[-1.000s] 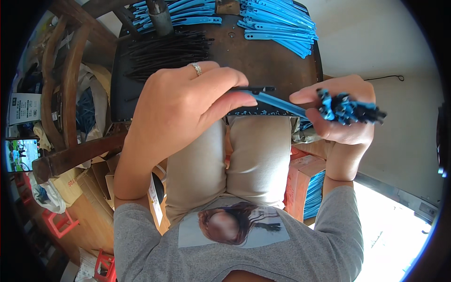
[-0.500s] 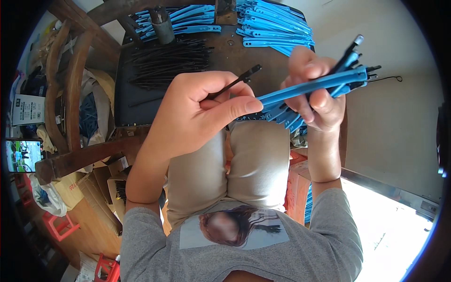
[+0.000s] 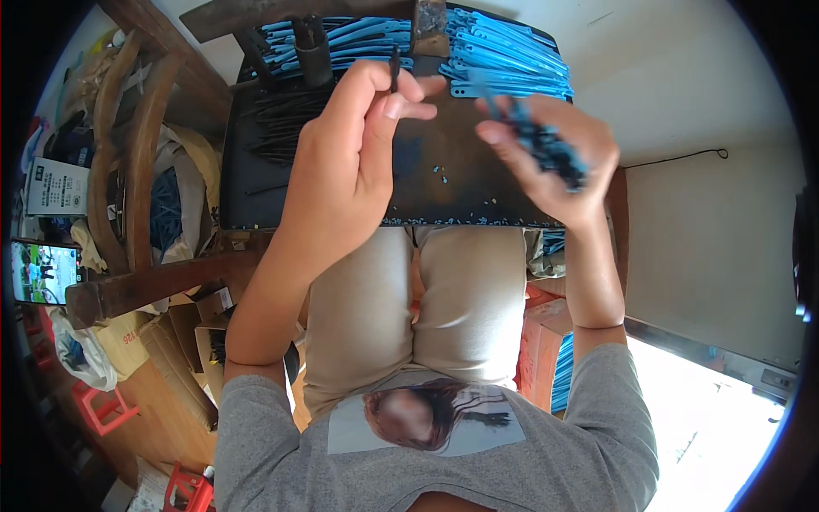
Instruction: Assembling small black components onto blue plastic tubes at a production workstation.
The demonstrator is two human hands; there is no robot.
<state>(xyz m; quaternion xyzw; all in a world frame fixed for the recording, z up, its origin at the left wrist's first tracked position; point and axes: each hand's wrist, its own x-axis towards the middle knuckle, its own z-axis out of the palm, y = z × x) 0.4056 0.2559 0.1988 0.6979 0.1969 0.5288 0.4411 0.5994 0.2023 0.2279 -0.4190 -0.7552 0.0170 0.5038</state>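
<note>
My left hand (image 3: 358, 136) is raised over a dark work board (image 3: 426, 183) and pinches a thin black rod (image 3: 395, 70) between thumb and fingertips. My right hand (image 3: 546, 149) hovers over the board's right side, closed around a bunch of blue strips with black ends (image 3: 546, 147). A pile of loose black rods (image 3: 286, 128) lies on the board to the left of my left hand. Heaps of blue strips (image 3: 503, 55) lie along the board's far edge.
A dark cylinder (image 3: 314, 53) stands at the board's far left. A wooden chair frame (image 3: 128, 179) and cardboard boxes (image 3: 183, 341) are at my left, with a lit phone screen (image 3: 43, 271). A reddish box (image 3: 542, 341) holding more blue strips sits by my right leg.
My left hand has lifted toward the far edge with a black rod. My right hand has moved forward and down, turning its bunch of blue strips so they point away.
</note>
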